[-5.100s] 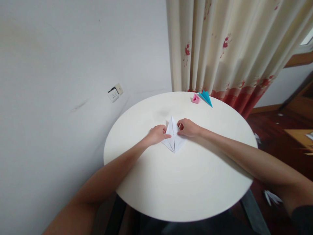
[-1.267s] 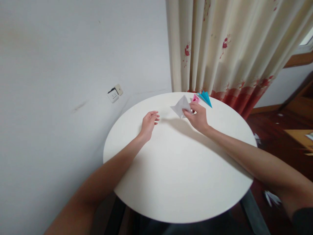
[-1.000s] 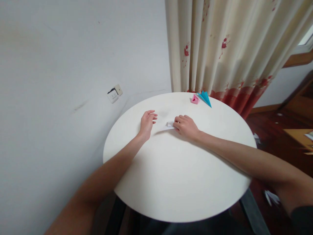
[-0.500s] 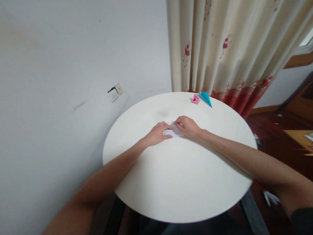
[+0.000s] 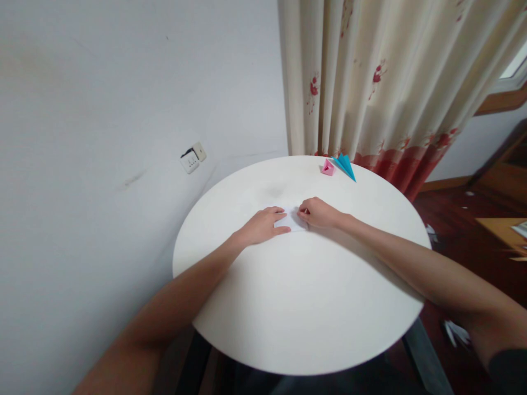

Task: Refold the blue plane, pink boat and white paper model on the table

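Note:
A small folded piece of white paper lies flat near the middle of the white round table. My left hand rests on its left part, fingers stretched out over the paper and thumb apart along the near edge. At the right end, my right hand has its thumb and fingertips pinched together on the paper, hiding that corner. Whether a loose flap is between those fingertips is too small to make out.
Toward the far edge of the table sit a pink folded paper piece and a blue paper plane. Behind them hangs a floral curtain. A wall with a socket borders the table on the left.
My right hand has shifted slightly right along the paper, still pinched. My left fingers have flattened and drawn back a little to the left.

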Action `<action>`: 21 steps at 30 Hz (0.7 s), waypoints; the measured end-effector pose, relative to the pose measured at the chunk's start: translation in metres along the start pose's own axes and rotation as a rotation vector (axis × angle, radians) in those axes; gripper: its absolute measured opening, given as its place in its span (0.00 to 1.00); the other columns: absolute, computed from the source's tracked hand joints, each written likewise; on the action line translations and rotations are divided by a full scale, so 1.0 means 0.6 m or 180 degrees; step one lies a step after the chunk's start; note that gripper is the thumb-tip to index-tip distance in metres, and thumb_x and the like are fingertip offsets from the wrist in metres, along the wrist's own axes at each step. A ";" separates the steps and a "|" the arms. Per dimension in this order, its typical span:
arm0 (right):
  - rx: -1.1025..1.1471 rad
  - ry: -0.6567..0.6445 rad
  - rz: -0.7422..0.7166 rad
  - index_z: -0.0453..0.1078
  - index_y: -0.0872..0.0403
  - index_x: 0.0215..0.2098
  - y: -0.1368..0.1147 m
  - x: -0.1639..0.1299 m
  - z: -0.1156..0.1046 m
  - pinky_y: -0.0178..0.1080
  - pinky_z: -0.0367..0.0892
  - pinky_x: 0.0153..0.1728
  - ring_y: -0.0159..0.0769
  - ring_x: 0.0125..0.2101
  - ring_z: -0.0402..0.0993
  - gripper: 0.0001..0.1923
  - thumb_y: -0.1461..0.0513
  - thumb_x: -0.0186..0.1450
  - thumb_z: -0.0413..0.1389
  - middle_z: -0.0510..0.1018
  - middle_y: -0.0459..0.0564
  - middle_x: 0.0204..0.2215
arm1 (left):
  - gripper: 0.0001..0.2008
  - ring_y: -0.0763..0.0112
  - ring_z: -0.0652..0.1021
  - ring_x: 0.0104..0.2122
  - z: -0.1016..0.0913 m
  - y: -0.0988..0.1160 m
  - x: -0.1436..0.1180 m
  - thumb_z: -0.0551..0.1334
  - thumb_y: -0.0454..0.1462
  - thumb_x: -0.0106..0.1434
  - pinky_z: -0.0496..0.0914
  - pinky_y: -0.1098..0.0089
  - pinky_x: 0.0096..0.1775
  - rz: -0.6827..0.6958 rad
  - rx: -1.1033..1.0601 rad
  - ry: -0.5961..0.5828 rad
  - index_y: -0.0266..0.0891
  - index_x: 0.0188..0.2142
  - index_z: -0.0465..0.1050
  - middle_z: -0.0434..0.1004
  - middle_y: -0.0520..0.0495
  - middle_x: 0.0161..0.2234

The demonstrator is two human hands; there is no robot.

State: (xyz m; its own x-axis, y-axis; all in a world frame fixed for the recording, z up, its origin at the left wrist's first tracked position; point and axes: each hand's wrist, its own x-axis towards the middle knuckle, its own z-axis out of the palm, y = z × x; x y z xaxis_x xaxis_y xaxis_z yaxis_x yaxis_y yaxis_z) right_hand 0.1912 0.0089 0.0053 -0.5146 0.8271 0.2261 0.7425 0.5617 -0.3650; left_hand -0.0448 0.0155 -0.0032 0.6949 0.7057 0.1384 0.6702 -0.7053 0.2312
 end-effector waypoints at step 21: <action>0.0600 -0.0512 -0.1084 0.75 0.57 0.52 0.035 -0.006 -0.018 0.40 0.65 0.50 0.42 0.48 0.73 0.22 0.67 0.59 0.57 0.78 0.57 0.50 | 0.19 0.58 0.70 0.57 -0.030 -0.018 -0.005 0.58 0.37 0.67 0.60 0.61 0.58 0.0598 -0.0338 -0.0320 0.46 0.57 0.72 0.73 0.45 0.59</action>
State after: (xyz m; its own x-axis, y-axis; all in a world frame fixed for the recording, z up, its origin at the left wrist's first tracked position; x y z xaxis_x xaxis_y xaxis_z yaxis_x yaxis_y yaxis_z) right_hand 0.2130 0.0177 0.0064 -0.7887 0.5726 0.2238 0.4345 0.7767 -0.4560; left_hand -0.0589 0.0224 0.0112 0.8308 0.5486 0.0933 0.4991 -0.8088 0.3111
